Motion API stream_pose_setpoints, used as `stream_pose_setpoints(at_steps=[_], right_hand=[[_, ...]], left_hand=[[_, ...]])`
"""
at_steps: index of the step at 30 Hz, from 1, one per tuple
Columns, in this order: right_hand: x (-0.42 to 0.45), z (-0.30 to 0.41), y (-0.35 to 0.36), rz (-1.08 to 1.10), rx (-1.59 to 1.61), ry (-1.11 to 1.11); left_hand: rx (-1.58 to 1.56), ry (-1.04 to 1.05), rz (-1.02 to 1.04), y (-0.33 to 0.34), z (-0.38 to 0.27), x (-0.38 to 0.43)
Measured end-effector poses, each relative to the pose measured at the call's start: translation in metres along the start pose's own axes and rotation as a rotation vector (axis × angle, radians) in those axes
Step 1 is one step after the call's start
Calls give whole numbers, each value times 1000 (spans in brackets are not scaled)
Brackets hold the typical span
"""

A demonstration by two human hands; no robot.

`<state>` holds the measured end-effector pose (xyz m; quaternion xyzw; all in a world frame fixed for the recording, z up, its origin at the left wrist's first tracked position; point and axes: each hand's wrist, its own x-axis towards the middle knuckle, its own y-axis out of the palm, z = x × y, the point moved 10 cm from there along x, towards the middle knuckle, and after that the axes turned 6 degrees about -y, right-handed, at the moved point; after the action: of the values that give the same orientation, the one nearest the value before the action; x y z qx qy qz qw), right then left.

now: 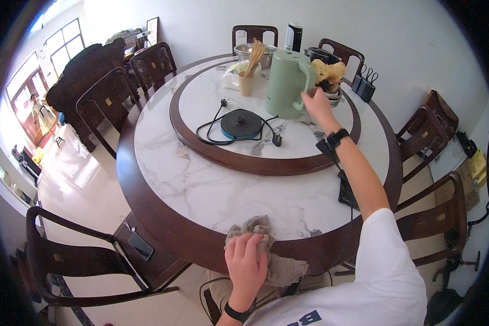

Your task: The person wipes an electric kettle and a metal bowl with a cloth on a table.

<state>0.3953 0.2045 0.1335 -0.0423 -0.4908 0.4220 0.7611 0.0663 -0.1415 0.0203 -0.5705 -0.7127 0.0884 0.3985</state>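
My left hand [245,261] rests on a crumpled grey-brown cloth [285,269] at the near wooden edge of the round table, its fingers curled over the cloth. My right hand [318,105] reaches across to the lazy Susan and is at the lower handle of a pale green electric kettle [284,83]; whether its fingers close round the handle cannot be told. The kettle stands upright on the marble-patterned turntable [195,98]. To its left lies a round black kettle base [241,123] with a blue rim, its black cord and plug looped around it.
Behind stand a paper cup [245,84] of wooden chopsticks, a steel bowl [250,52], a plastic bag [229,78], a black lidded pot [322,55] and stacked bowls [334,99]. Wooden chairs ring the table; a phone [141,245] lies on the left one. A person [42,114] is far left.
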Motion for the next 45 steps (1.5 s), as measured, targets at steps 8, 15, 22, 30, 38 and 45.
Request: stream_pose_setpoints(at_steps=[8,15,22,30,38,45], right_hand=[[-176,34,47,1122,-373,72],[-186,37,25,858,-317,-75],[-177,45,9,710,-434,-177],[-162,12,-6,540,-735,-170],[-134,-38,-25,522,-709,-100],[-134,-50,-42,515,-763,-6]], left_hand=[[26,16,-36,-6,-1,1],[-4,39,-39,-7,-5,2],[3,53,-64,-8,6,1],[14,36,-57,-13,22,7],[32,47,-77,-17,31,8],[25,48,-94,-18,35,6]])
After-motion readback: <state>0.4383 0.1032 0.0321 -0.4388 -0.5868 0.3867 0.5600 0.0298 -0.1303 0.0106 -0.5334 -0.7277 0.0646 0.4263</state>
